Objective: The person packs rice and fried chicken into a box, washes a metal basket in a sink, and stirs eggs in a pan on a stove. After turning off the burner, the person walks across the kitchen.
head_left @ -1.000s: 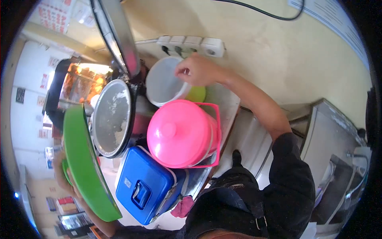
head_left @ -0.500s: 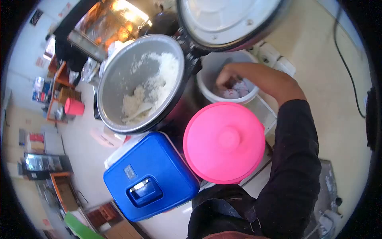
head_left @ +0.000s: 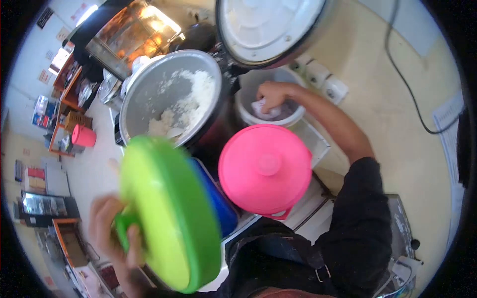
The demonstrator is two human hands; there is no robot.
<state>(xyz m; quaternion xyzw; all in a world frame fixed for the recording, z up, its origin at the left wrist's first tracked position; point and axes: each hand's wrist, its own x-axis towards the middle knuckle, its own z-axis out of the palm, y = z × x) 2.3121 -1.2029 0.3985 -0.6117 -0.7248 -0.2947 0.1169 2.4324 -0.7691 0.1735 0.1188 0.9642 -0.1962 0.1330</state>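
Note:
My left hand (head_left: 112, 233), at the lower left, grips the knob of a bright green lid (head_left: 164, 213). Tilted on edge and blurred, the lid hides most of a blue cooler box (head_left: 221, 203). Reaching into a white bucket (head_left: 243, 110), my right hand (head_left: 274, 94) has its fingers closed around a small white packet (head_left: 265, 110). What lies deeper in the bucket is hard to make out. Between my arms stands a container with a pink knobbed lid (head_left: 266, 171). Left of the bucket, a large cooker pot (head_left: 149, 94) holds white rice (head_left: 196, 102).
The cooker's hinged lid (head_left: 268, 30) stands raised behind the pot. Wall sockets (head_left: 323, 82) and a black cable (head_left: 407, 89) are on the right. A lit glass food cabinet (head_left: 134, 37) stands at the back left, and a pink bin (head_left: 83, 135) is farther off.
My left hand has come into view with the green lid, which rose from the lower left edge across the cooler box. My right hand has lifted slightly inside the bucket, with the packet now showing.

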